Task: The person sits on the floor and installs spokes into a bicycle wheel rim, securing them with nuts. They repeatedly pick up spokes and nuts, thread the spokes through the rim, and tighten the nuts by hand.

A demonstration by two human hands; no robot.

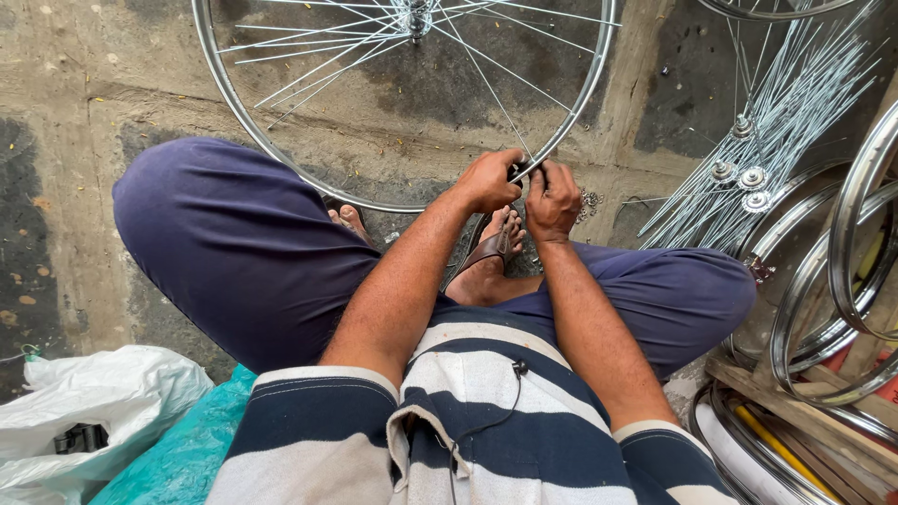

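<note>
head view, looking down at a person seated cross-legged on a stained concrete floor [84, 122]. a spoked bicycle wheel [281, 140] lies flat on the floor in front of the knees, its chrome rim curving just under both hands. the left hand [488, 180] grips the near edge of the rim, fingers curled and pressed together around a small dark tool [515, 171] at the rim; the tool is mostly hidden. the right hand [553, 199] sits just beside it, touching the same stretch of rim, fingers bent and closed in a pinch; what they pinch i cannot tell. a thin spoke [486, 93] runs from the hands up toward the hub [416, 17] at the top edge. a sandalled foot [494, 245] rests right below the hands. to the right, a bundle of loose spokes [776, 140] fans out beside stacked bare rims [842, 281]. at the lower left lie a white plastic bag [94, 402] and a teal bag [187, 449].
</note>
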